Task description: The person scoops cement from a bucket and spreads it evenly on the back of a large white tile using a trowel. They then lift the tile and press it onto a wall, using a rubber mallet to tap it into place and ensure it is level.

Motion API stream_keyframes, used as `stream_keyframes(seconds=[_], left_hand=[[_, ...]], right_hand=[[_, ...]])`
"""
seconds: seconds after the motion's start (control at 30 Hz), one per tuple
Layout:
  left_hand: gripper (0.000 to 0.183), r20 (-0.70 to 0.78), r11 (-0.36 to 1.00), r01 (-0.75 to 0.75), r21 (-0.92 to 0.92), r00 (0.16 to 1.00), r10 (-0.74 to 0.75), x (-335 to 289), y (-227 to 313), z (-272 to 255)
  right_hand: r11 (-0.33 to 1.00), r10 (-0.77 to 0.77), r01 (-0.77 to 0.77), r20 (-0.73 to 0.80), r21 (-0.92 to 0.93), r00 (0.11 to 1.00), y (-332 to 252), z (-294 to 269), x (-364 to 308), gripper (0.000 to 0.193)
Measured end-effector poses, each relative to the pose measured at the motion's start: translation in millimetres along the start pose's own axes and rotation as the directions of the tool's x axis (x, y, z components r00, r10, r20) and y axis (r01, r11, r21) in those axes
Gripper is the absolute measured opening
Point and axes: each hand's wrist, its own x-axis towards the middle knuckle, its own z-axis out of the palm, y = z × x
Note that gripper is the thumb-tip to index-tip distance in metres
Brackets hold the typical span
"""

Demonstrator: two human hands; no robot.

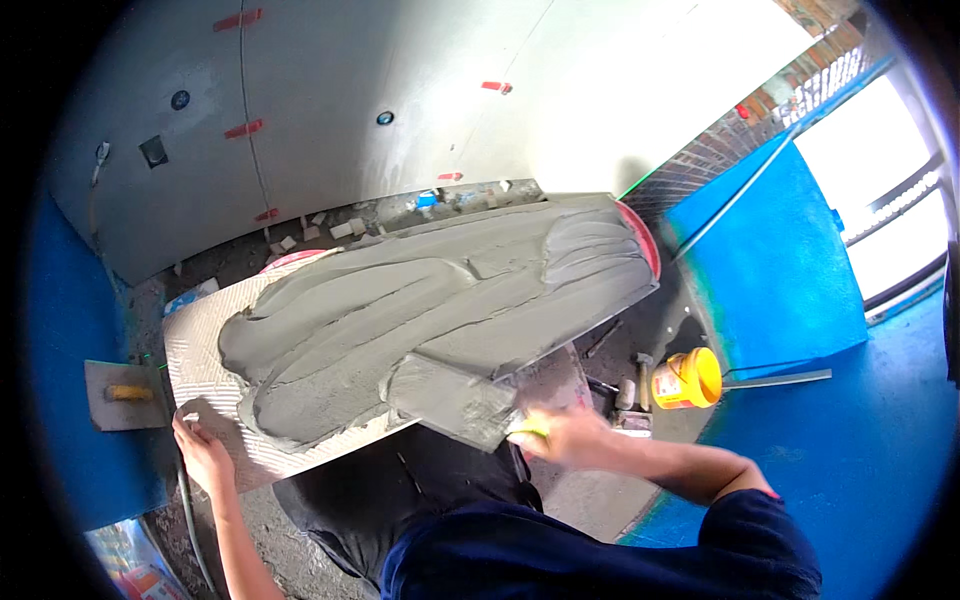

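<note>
A large tile [192, 345] lies flat in front of me, its ribbed pale back showing at the left end. Thick grey mortar [340, 340] covers most of it in long ridges. My right hand [570, 437] is closed round the yellow-green handle of a trowel [455, 398]. Its mortar-smeared blade rests at the near edge of the mortar layer. At the tile's near left corner, my left hand [207, 458] grips the edge with fingers bent over it. Red rounded supports [643, 240] show at the far right end and behind the left part.
A second trowel [125, 393] with a yellow handle is at the left by the blue wall. A yellow bucket [687, 379] stands at the right, beside a hammer [643, 380] and other tools. Tiled wall [330, 110] with red clips rises behind, rubble at its foot.
</note>
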Motion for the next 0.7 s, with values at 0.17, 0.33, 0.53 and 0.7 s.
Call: stream_keyframes(seconds=[0.17, 0.33, 0.53, 0.7], left_hand=[[0.04, 0.039, 0.995, 0.101, -0.019, 0.994, -0.1, -3, 16, -8], [0.039, -0.014, 0.989, 0.105, -0.104, 0.994, -0.106, -2, 23, -6], [0.036, 0.046, 0.992, 0.116, -0.044, 0.992, -0.114, -1, 21, -21], [0.037, 0.062, 0.992, 0.112, -0.055, 0.992, -0.109, 0, 24, -21]], right_hand=[[0.9, 0.364, -0.415, -0.291, -0.136, 0.885, 113, -60, 11, 0.057], [0.453, 0.629, -0.357, -0.01, 0.817, 0.777, 197, -86, 42, 0.047], [0.113, 0.205, -0.467, 0.44, 0.877, 0.874, -25, -21, 57, 0.041], [0.525, -0.066, -0.364, 0.463, 0.769, 0.884, -159, 6, 40, 0.044]])
